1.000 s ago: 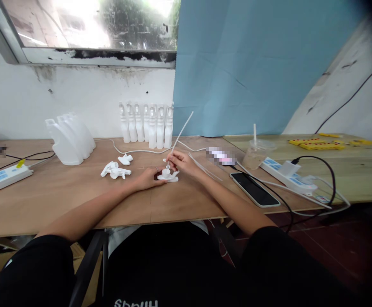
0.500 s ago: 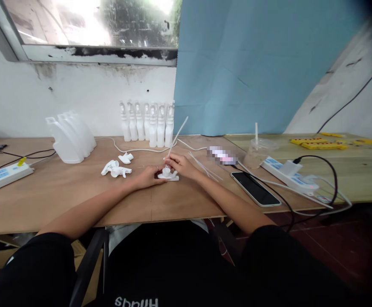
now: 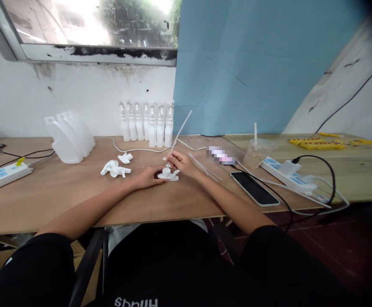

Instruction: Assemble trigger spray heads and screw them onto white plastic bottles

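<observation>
My left hand point(image 3: 149, 177) rests on the table with its fingers closed against a white trigger spray head point(image 3: 169, 174), which lies with its round collar facing up. Just above that collar, my right hand point(image 3: 183, 164) pinches a thin white dip tube point(image 3: 182, 128) near its lower end; the tube slants up and to the right. A small white ring point(image 3: 168, 165) shows at or near the tube's lower tip; whether it sits on the tube I cannot tell. Another small ring point(image 3: 164, 159) lies beyond my fingers. More spray heads point(image 3: 115, 169) lie to the left.
Loose white tubes point(image 3: 201, 165) lie right of my hand. White spray bottles point(image 3: 152, 128) and clear jugs point(image 3: 70, 140) stand along the wall. On the right are a phone point(image 3: 254, 188), a drink cup point(image 3: 254, 155), a power strip point(image 3: 286, 175) and cables.
My right hand has risen slightly and shifted right with the tube, whose lower end has come away from the collar. The left hand and spray head stay put.
</observation>
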Demonstrator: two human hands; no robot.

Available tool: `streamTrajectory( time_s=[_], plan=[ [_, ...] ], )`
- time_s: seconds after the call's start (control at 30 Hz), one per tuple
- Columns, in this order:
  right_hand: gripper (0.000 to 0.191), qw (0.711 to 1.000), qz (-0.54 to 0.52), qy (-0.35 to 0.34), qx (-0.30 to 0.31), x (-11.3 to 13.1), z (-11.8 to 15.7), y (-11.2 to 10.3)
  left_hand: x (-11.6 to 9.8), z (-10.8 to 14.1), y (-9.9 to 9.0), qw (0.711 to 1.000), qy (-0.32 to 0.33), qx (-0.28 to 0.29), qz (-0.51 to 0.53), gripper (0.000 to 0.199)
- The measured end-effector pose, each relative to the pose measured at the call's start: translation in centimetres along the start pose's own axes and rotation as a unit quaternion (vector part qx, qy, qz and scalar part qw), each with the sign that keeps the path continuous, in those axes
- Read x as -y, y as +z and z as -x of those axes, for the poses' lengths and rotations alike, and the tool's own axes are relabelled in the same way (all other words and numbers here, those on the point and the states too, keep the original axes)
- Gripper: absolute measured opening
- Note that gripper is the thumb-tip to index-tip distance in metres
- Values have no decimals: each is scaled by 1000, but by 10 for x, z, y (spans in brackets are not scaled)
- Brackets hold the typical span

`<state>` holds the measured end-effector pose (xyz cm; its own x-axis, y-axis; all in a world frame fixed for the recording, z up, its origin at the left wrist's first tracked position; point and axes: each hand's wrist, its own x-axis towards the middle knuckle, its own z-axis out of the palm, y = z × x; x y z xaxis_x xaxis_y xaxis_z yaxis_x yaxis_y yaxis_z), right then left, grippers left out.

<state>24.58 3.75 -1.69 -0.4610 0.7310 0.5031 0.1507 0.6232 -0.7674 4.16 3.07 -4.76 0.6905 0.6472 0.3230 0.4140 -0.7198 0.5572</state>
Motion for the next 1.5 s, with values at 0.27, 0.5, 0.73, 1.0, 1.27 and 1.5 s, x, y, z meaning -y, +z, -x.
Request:
streamTrajectory(
  time_s=[0.27, 0.5, 0.73, 1.0, 1.27, 1.5],
  plan=[
    [40, 1000, -28, 2, -7, -5, -1, 2, 1, 0, 1, 1000, 6, -1, -1, 37],
    [37, 1000, 22, -4, 10, -5, 0, 2, 4, 0, 1, 1000, 9, -1, -8, 34],
    [23, 997, 70, -12, 25, -10, -3, 3, 4, 0, 2, 999, -15, -11, -33, 40],
    [19, 993, 110, -3, 49, -13, -3, -1, 6, 0, 3, 1000, -3, -12, -25, 38],
    [24, 987, 140, -11, 75, -9, -3, 6, 7, 0, 4, 999, -15, -16, -39, 34],
    [35, 996, -61, 69, 16, -16, -4, 6, 6, 1, 2, 992, -67, -99, 43, 40]
  ],
)
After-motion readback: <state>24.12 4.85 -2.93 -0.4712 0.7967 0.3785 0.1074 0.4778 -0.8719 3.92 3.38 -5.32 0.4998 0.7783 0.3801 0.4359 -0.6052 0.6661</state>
